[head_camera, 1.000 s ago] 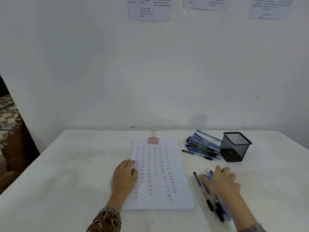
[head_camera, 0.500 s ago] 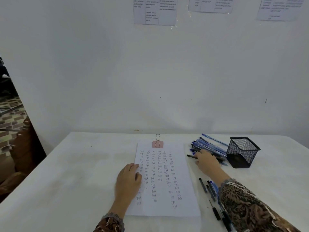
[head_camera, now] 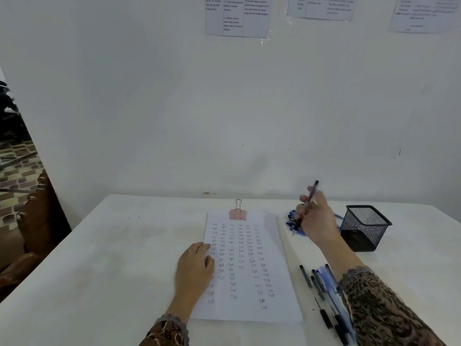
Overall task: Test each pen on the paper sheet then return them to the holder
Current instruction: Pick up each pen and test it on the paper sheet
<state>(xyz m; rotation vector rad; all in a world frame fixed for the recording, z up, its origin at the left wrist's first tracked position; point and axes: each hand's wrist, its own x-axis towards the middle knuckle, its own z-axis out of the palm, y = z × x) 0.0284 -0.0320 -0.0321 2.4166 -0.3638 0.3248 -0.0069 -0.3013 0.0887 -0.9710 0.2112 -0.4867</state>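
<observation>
White paper sheet (head_camera: 245, 312) lies under my flat, spread left hand (head_camera: 195, 267) while my right hand (head_camera: 318, 222) pinches 1 pen (head_camera: 309, 199) above the far pile (head_camera: 290, 219) beside the mesh holder (head_camera: 364, 227), so I judge testing comes next: lower its tip onto a bare patch.

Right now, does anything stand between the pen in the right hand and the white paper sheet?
Nothing visible does. The right hand holds the dark pen over the blue pen pile; only bare white table separates it from the white paper sheet.
</observation>
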